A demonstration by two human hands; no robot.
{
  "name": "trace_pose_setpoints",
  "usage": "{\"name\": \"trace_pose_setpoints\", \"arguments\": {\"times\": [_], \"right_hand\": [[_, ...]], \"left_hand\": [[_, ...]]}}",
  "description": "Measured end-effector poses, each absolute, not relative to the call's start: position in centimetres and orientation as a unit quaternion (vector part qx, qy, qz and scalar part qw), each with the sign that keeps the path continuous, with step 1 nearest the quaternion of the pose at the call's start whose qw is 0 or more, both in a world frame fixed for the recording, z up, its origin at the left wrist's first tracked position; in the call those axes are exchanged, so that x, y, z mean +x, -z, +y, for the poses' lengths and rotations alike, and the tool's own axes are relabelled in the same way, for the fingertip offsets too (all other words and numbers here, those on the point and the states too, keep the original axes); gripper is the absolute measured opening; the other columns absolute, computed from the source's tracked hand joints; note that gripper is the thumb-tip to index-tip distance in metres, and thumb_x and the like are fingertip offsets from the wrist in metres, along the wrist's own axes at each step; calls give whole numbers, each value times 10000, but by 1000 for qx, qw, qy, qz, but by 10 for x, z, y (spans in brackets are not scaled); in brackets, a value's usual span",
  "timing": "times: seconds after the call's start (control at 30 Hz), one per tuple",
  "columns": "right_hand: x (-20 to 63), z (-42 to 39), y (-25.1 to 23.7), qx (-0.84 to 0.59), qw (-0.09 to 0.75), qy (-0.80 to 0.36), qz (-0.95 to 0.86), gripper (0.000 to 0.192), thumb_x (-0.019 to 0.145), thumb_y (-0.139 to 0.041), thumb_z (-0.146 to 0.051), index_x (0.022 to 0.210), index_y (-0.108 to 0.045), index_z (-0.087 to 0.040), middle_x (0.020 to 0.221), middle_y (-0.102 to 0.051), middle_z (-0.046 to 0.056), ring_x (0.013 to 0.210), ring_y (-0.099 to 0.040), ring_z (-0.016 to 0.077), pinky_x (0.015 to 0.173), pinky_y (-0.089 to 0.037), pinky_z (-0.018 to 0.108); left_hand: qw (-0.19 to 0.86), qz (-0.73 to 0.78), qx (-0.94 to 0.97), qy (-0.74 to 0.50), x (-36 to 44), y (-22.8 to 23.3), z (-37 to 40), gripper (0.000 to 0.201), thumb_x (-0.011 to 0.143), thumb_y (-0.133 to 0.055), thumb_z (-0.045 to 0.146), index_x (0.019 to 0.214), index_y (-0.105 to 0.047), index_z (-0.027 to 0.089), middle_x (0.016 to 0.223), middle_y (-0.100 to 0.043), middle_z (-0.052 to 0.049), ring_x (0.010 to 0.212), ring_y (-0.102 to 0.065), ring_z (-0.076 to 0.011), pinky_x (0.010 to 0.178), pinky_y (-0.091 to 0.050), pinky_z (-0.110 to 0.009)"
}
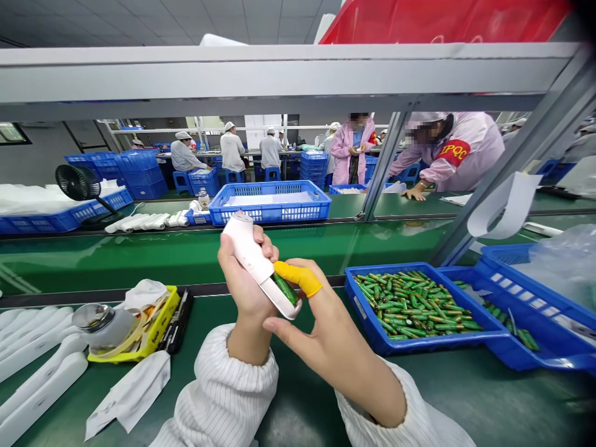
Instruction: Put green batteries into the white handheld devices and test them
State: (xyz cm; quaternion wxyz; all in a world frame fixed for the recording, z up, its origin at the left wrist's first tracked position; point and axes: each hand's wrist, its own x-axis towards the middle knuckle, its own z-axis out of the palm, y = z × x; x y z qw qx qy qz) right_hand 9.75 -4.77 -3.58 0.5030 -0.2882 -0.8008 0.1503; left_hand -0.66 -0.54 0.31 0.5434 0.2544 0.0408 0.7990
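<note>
My left hand (249,279) is wrapped around a white handheld device (249,245), which is tilted with its battery compartment uncovered at the lower end. Inside that compartment lies a green battery (285,288), partly covered by a finger. On my right hand (321,329) a yellow finger cot (300,277) covers the index finger, which rests on the device at the compartment. The right thumb is apart from that finger, below the device's lower end; its other fingers are mostly hidden. To the right, a blue tray (361,313) holds many loose green batteries (414,304).
White device bodies (41,372) lie at the left, near a yellow tray (156,329) with a metal-topped jar (105,326). White cloth (133,391) lies in front. Beyond the green belt (139,254) stand a blue basket (270,214) and a black fan (79,183). A person in pink (470,139) leans over at the right.
</note>
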Motion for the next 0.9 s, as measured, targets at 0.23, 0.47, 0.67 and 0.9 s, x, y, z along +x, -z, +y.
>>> {"name": "trace_pose_setpoints", "arguments": {"times": [0.23, 0.47, 0.67, 0.9], "right_hand": [[83, -39, 48, -225, 573, -77, -785, 398, 922, -529, -65, 1299, -479, -181, 1293, -539, 99, 1229, -496, 177, 1054, -429, 318], [97, -28, 42, -307, 656, -198, -661, 280, 945, -560, -209, 1225, -570, -200, 1085, -662, 63, 903, -642, 158, 811, -548, 297], [110, -32, 24, -262, 656, -351, -614, 222, 896, -648, -289, 1099, -635, -201, 825, -668, -1, 608, -572, 85, 594, -514, 213], [112, -37, 21, -232, 644, -434, -587, 275, 896, -669, -363, 1101, -618, -188, 785, -683, 3, 615, -604, 97, 637, -532, 234]], "left_hand": [[465, -34, 312, -828, -12, -2, 3, 264, 972, -444, 434, 1022, -545, 195, 703, -478, 24, 505, -447, -59, 459, -402, -141], [521, 15, 493, -697, -17, 3, 7, 370, 936, -530, 479, 1191, -565, 214, 1195, -632, -72, 1001, -651, -169, 855, -560, -257], [460, 58, 586, -664, -12, 8, -1, 410, 971, -509, 322, 1357, -406, 227, 1107, -656, -71, 962, -685, -187, 637, -599, -235], [529, 18, 584, -615, -22, 11, 13, 390, 813, -711, 457, 1108, -625, 215, 1073, -662, -77, 996, -666, -237, 538, -571, -218]]}}
